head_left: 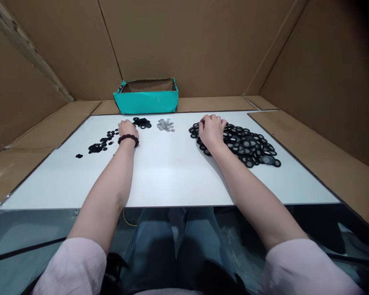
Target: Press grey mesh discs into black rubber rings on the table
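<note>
My left hand (128,128), with a dark beaded bracelet (128,139) at the wrist, lies at the far left of the white table with its fingers bunched and pointing down. Beside it are scattered small black discs (96,148) and a little heap of black rings (142,122). My right hand (212,130) curls its fingers over the left end of a large pile of black rings with grey centres (247,144). The fingertips of both hands are hidden, so what they pinch does not show.
Small translucent grey discs (165,125) lie between the hands, towards the back. Behind the white tabletop (178,176) stands a turquoise open box (146,102). Cardboard walls (190,49) enclose the back and both sides. My legs are below the front edge.
</note>
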Motion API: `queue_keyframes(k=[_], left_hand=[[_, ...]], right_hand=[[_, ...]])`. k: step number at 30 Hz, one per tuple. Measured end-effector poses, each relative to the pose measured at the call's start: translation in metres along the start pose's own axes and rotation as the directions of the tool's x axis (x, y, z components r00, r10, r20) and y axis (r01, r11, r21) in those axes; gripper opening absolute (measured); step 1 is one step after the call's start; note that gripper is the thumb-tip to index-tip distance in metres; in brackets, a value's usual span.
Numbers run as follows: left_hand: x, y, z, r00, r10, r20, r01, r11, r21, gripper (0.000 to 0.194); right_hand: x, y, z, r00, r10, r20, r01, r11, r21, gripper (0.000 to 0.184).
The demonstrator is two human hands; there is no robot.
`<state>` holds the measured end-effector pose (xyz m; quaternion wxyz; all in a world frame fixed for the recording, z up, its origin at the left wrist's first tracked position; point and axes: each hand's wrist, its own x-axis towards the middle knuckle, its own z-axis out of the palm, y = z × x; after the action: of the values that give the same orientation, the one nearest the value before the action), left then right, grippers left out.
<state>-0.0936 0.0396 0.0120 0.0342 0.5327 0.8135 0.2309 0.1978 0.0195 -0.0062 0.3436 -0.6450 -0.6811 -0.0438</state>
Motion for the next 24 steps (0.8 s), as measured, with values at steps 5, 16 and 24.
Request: queue_keyframes(k=[5,16,24], left_hand=[[-0.003,0.005,-0.003,0.999,-0.046,-0.020,0.045,0.998,-0.034,0.051],[0.007,-0.005,0.000,0.992,-0.035,-0.123,-0.002,0.956,-0.293,0.044],[-0.037,0.051,0.017,0.961,0.263,-0.084,-0.254,0.726,-0.639,0.021]], right_hand=[[0.001,0.002,0.003,0.998,-0.025,-0.057,0.026,0.999,0.027,0.025],[0.001,-0.005,-0.006,0.998,-0.014,-0.061,0.017,0.999,0.049,0.026],[-0.009,-0.030,-0.012,0.979,-0.179,0.102,0.133,0.929,0.346,0.011]])
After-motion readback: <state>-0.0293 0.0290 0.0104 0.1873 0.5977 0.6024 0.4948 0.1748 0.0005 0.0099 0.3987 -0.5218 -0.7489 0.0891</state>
